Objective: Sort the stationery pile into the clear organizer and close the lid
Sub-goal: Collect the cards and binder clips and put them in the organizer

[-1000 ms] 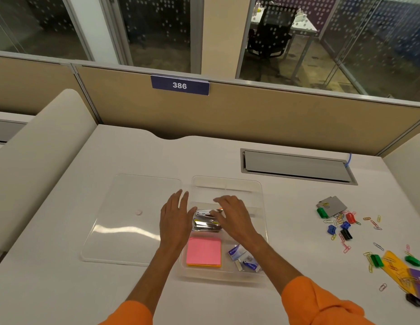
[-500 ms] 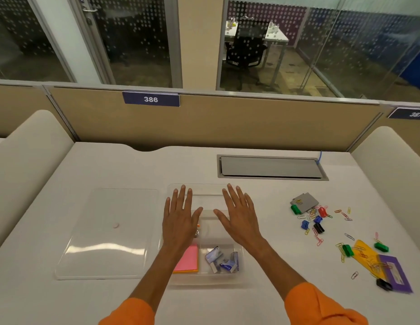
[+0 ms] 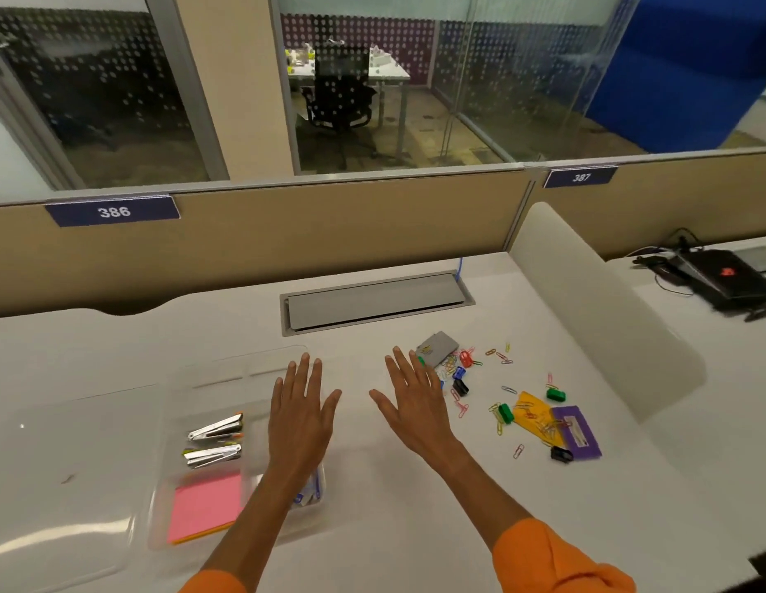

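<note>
Step in hand: by the look of it, reaching for the next item from the pile (image 3: pixel 507 400), which lies to the right of the organizer (image 3: pixel 218 370).
Left hand (image 3: pixel 302 415): fingers spread and straight, holding nothing, above the organizer's right side.
Right hand (image 3: pixel 415 410): spread and holding nothing, between the organizer and the pile, fingertips near a grey card (image 3: pixel 437 347).
Doing it well: bigger pieces are probably best lifted first. The loose paper clips (image 3: pixel 499 356) would go faster swept together than picked singly.
Organizer: clear and shallow, with dividers, open on the worktop (image 3: pixel 415 528). It holds two staplers (image 3: pixel 214 440) and pink notes (image 3: pixel 206 505).
Lid (image 3: pixel 64 455): clear, lying flat just left of the organizer.
Pile: scattered colored clips, a yellow pad (image 3: pixel 533 410) and a purple pad (image 3: pixel 576 430).
</note>
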The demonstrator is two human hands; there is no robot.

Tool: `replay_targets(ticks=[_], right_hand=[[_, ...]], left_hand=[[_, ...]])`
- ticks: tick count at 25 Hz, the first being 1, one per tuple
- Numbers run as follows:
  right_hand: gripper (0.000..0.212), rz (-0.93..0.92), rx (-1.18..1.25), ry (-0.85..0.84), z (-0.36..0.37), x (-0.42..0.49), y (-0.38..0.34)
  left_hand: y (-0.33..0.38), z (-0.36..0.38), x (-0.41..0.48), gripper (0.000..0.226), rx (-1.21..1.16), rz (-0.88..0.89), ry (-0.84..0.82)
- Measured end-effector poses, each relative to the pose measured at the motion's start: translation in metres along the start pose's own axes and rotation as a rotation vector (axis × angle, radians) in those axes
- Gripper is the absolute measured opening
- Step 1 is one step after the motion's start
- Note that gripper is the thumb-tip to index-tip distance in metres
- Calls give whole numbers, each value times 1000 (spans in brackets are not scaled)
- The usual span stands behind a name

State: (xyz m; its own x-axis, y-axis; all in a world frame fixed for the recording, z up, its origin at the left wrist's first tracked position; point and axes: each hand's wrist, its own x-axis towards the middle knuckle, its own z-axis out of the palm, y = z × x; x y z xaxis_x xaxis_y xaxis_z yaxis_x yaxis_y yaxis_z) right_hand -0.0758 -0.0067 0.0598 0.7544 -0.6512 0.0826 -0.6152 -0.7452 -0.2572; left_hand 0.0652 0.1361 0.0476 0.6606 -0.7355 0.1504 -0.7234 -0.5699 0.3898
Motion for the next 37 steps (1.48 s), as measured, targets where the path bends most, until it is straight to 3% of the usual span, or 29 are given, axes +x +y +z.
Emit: replay_targets(ticks=[11, 15, 19, 24, 30, 37], right_hand=[[70, 187, 1, 30, -27, -31, 128], [84, 212, 4, 32, -26, -39, 154], [65, 260, 7, -13, -25, -44, 177], [61, 340, 20, -58, -28, -52, 211], [58, 529, 59, -22, -39, -80, 265], [80, 920, 199, -150, -43, -101, 305]], left_hand=[[117, 60, 18, 77, -35, 130, -129], [143, 74, 23, 78, -34, 136, -193], [162, 84, 25, 72, -44, 144, -235], [186, 92, 25, 67, -77, 150, -263], [205, 104, 28, 66, -86, 158, -314], [215, 114, 28, 73, -76, 161, -337]])
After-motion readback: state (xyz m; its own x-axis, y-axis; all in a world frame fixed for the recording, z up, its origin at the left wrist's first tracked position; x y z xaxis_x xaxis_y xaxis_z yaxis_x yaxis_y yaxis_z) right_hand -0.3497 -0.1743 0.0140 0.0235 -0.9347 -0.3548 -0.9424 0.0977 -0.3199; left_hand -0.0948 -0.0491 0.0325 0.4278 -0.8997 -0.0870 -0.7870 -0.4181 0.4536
